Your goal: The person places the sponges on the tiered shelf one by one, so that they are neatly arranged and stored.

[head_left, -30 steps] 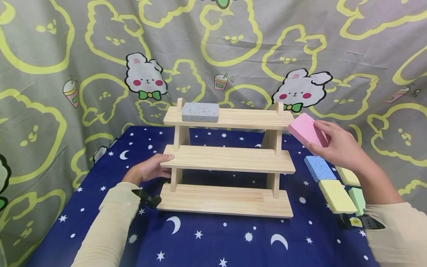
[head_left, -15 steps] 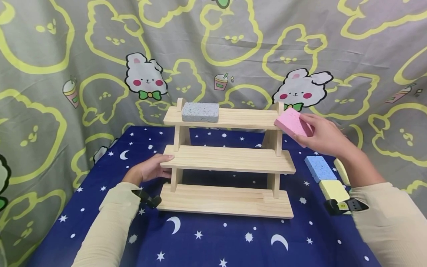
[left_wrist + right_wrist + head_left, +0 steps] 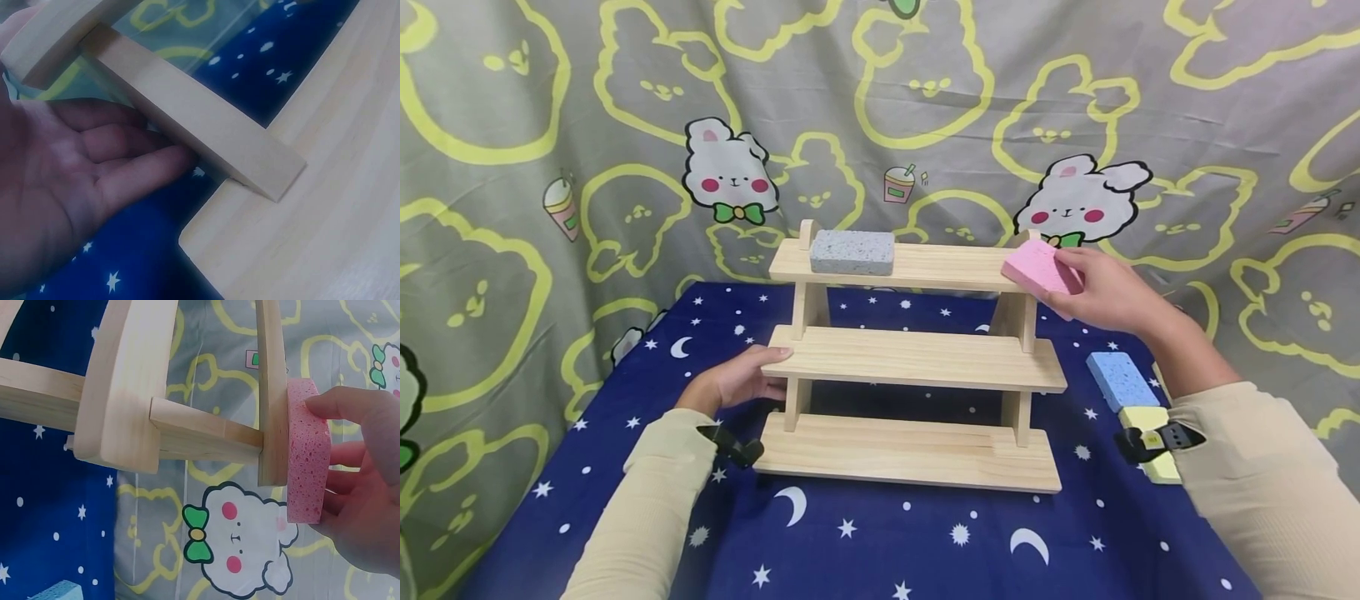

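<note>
Blue cloth (image 3: pixel 820 550): one, nearest, at 6 o'clock.
Wooden stand (image 3: pixel 910 454): one, three shelves, each lengthwise 9-to-3.
Yellow sponge (image 3: pixel 1163 471): one plainly visible, at 4 o'clock of the stand, partly behind the right wrist strap (image 3: pixel 1157 440).
Left hand (image 3: pixel 737 382): at 9 o'clock, holding the middle shelf (image 3: pixel 917 358), thumb above, fingers below.
Blue sponge (image 3: pixel 1122 381): one, at 3 o'clock, lengthwise 11-to-5.
Right hand (image 3: pixel 1108 292): gripping the pink sponge between thumb and fingers.
Pink sponge (image 3: pixel 1037 271): one, tilted, at 2 o'clock beside the top shelf (image 3: pixel 955 265), long axis 10-to-4; contact unclear.
Grey sponge (image 3: pixel 852 252): one, at 11 o'clock on the top shelf, lengthwise 9-to-3.
Curtain (image 3: pixel 827 92): farthest.
</note>
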A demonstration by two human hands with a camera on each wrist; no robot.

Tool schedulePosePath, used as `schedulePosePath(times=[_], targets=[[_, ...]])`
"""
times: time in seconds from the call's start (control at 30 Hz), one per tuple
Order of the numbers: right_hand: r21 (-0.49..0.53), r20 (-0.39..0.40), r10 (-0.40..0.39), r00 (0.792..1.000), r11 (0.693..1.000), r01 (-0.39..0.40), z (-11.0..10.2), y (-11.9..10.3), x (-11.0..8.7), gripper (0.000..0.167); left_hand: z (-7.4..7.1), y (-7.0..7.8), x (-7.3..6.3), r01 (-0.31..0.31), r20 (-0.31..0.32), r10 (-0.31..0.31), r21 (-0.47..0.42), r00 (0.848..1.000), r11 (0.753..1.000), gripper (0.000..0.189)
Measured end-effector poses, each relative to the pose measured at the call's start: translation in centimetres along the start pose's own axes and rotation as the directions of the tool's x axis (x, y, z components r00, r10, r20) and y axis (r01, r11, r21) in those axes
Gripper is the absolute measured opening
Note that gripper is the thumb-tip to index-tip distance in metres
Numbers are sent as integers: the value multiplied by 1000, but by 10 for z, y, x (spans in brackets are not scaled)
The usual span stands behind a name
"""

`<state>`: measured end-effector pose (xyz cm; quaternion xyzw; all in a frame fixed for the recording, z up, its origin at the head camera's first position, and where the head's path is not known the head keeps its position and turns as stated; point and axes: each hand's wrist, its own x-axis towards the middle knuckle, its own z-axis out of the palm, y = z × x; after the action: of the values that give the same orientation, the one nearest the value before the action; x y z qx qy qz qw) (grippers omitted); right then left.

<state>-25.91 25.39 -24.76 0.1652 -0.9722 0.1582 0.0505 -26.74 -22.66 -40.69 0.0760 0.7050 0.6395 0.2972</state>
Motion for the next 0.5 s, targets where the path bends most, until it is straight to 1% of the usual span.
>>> schedulePosePath(times=[0.13, 0.27, 0.37, 0.5], targets=[[-1, 28, -17, 999, 1000, 17, -2, -3, 5, 70, 0, 1, 0, 0, 2, 0, 0, 1000, 1000, 66], [-19, 33, -76, 997, 997, 76, -4, -5, 10, 68, 1, 1, -1, -2, 0, 2, 1, 1000, 1000, 66], [-39, 50, -105, 993, 994, 107, -4, -7, 13, 66, 1, 1, -1, -2, -2, 2, 2, 1000, 1000, 66], [-56, 75, -105, 992, 992, 109, -5, -11, 16, 64, 2, 1, -1, -4, -4, 4, -1, 1000, 1000, 65]])
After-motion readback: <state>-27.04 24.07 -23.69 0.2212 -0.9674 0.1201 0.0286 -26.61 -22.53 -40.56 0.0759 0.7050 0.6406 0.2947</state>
